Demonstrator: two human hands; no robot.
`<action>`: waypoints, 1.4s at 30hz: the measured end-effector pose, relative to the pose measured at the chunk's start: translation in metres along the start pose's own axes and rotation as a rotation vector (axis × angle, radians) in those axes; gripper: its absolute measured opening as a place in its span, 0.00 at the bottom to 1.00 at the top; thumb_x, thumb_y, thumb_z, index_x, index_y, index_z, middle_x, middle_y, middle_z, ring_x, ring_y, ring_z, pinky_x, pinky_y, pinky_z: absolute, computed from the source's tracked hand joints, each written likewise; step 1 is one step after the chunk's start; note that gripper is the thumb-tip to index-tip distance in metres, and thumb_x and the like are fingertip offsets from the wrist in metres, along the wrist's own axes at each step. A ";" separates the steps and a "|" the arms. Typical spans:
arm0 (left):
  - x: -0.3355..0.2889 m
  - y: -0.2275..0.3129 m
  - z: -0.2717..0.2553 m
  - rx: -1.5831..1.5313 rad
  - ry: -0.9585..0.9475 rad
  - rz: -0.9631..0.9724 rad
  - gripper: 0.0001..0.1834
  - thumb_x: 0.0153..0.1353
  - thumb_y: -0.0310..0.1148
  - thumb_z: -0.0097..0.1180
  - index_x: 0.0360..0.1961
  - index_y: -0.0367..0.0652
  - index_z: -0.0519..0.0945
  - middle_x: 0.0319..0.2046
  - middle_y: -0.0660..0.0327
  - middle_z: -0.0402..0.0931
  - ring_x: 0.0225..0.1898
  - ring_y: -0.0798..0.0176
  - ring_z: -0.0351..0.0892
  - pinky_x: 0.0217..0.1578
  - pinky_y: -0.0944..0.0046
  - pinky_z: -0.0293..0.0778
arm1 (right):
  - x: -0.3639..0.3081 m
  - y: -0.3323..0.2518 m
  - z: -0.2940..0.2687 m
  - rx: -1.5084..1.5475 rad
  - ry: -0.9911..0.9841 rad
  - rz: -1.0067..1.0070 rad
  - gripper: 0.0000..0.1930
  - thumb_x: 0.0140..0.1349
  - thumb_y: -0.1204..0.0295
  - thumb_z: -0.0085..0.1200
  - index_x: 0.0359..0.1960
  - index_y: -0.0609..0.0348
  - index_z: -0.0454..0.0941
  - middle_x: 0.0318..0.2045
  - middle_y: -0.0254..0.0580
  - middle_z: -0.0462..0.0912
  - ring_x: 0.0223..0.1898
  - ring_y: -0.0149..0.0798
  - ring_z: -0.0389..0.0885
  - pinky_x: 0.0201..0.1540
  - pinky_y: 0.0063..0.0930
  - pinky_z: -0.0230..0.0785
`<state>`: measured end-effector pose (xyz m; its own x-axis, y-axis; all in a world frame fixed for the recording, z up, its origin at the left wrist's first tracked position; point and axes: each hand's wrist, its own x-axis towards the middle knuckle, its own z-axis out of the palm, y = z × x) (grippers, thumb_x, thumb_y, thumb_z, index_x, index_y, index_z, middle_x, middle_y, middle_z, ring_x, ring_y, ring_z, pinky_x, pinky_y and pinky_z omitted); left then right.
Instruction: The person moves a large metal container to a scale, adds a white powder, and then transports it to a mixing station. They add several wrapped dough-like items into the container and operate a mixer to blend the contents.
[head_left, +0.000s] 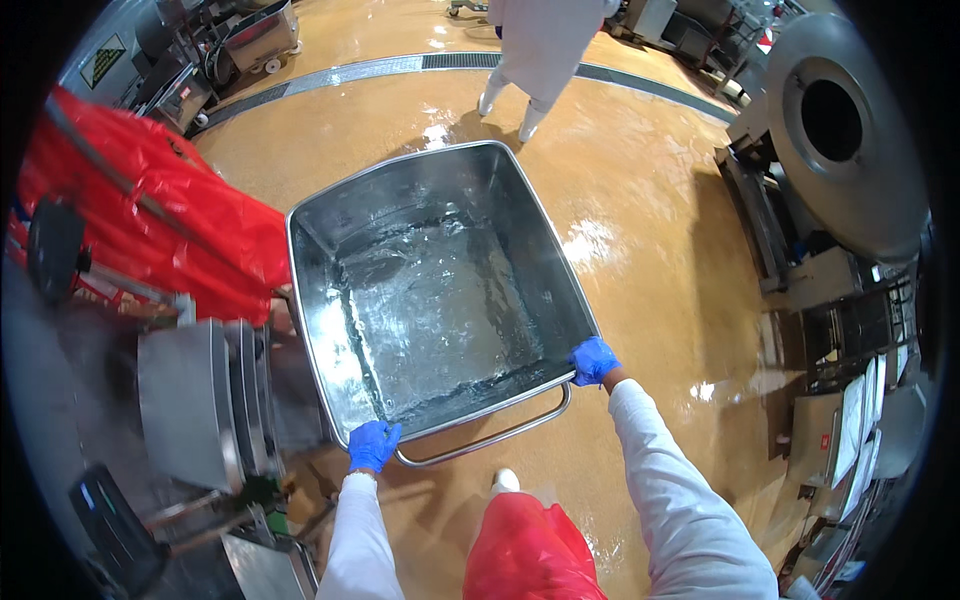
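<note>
A large square stainless steel tub cart (530, 205) stands in front of me, with shallow clear water (440, 300) in its bottom. My left hand (373, 446), in a blue glove, is closed over the near left corner of its rim. Gripping the near right corner of the rim is my right hand (594, 361), gloved in blue too. Between my hands, a bent tubular handle (500, 436) sticks out from the tub's near side. The fingertips of both hands are partly hidden by the rim.
Red plastic sheeting (170, 210) hangs close on the left, above steel machinery (190, 400). A big round steel drum machine (850, 140) stands at the right. Ahead, a person in white (540, 45) walks near a floor drain (450, 61). The tan floor (660, 250) is wet.
</note>
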<state>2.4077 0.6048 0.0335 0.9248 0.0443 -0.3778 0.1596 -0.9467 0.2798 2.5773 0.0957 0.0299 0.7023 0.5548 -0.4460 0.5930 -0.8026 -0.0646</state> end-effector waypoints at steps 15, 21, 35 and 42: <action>0.593 -0.102 -0.278 -0.032 -0.010 0.012 0.21 0.59 0.52 0.51 0.29 0.46 0.84 0.30 0.49 0.81 0.33 0.43 0.81 0.37 0.46 0.75 | 0.544 0.199 -0.258 -0.020 -0.116 0.018 0.13 0.41 0.53 0.58 0.24 0.44 0.84 0.26 0.44 0.84 0.30 0.53 0.83 0.31 0.45 0.76; 0.836 -0.129 -0.386 0.015 -0.062 0.015 0.22 0.58 0.54 0.51 0.28 0.46 0.85 0.31 0.51 0.82 0.34 0.44 0.81 0.37 0.47 0.76 | 0.753 0.293 -0.384 0.055 -0.158 0.016 0.18 0.45 0.48 0.56 0.31 0.44 0.83 0.29 0.45 0.84 0.34 0.53 0.83 0.37 0.48 0.75; 1.396 -0.198 -0.656 -0.048 -0.112 0.002 0.24 0.63 0.54 0.47 0.35 0.44 0.82 0.35 0.51 0.80 0.39 0.44 0.80 0.41 0.46 0.74 | 1.282 0.502 -0.660 0.007 -0.163 0.057 0.24 0.44 0.43 0.58 0.26 0.52 0.86 0.28 0.48 0.85 0.32 0.53 0.84 0.36 0.43 0.76; 1.692 -0.233 -0.758 0.010 -0.051 0.031 0.25 0.63 0.55 0.47 0.36 0.44 0.83 0.32 0.50 0.82 0.35 0.43 0.81 0.40 0.46 0.75 | 1.542 0.618 -0.744 0.046 -0.036 0.056 0.22 0.45 0.45 0.61 0.24 0.52 0.84 0.29 0.49 0.84 0.34 0.54 0.83 0.38 0.46 0.74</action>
<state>4.1973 1.1426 -0.0018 0.9105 -0.0007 -0.4136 0.1277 -0.9507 0.2827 4.3197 0.6183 -0.0340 0.7191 0.5011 -0.4814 0.5338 -0.8419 -0.0789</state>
